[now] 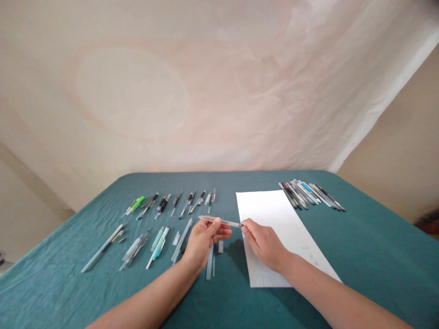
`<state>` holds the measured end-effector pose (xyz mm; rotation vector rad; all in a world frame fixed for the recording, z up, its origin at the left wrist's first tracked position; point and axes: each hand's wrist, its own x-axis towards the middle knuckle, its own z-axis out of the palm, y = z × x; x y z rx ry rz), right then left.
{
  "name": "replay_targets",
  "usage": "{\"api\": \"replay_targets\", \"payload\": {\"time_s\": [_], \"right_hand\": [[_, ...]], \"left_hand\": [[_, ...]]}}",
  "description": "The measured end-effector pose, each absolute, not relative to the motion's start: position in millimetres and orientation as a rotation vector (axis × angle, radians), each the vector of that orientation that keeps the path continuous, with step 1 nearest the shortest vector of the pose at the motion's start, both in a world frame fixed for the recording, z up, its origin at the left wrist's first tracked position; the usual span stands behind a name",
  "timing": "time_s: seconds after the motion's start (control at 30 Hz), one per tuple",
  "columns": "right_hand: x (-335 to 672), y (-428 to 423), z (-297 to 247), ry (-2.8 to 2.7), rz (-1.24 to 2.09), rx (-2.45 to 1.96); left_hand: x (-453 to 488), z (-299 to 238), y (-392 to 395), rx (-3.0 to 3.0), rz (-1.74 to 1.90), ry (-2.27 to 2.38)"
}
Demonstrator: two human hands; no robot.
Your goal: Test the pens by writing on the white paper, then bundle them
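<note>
A slim, clear pen (228,222) is held between my two hands, above the left edge of a white sheet of paper (267,208). My left hand (205,235) pinches its barrel between thumb and fingers, with the pointed end sticking out to the left. At the right end, my right hand (262,242) is closed around the pen's dark tip, its fingertips covering that end. Below my left hand lie clear tube-like pen parts (209,264) and a small clear piece (221,246), partly hidden by the hand.
Pen parts lie in small groups on the left, among them a green piece (137,203), turquoise parts (161,244) and a long clear tube (103,249). A pile of pens (310,194) rests at the back right. A green cloth (363,256) covers the table.
</note>
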<state>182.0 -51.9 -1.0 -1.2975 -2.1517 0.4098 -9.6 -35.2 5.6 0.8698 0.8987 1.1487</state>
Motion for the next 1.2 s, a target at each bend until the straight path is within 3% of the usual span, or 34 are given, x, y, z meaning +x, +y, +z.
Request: {"api": "replay_targets", "payload": {"time_s": [0.4,0.5,0.67,0.77,1.2], "right_hand": [[178.0,-51.6,1.0,-1.808,1.168,-1.110],[179.6,-51.1,0.2,-1.900,1.025,-1.167],[182.5,-50.9,-2.6,-2.136,0.362,-1.300],[182.8,-51.3,-3.3,-2.163,0.247,-1.292],[180.0,-51.5,0.4,-1.975,0.843,-1.211]], "left_hand": [[-11.7,2.1,-33.1,0.937,1.161,0.846],[-11.7,2.3,-32.9,0.930,1.166,0.859],[-11.0,3.8,-33.8,0.891,1.133,0.855],[-10.9,4.2,-34.2,0.878,1.110,0.855],[-12.0,0.8,-33.1,0.918,1.148,0.864]]}}
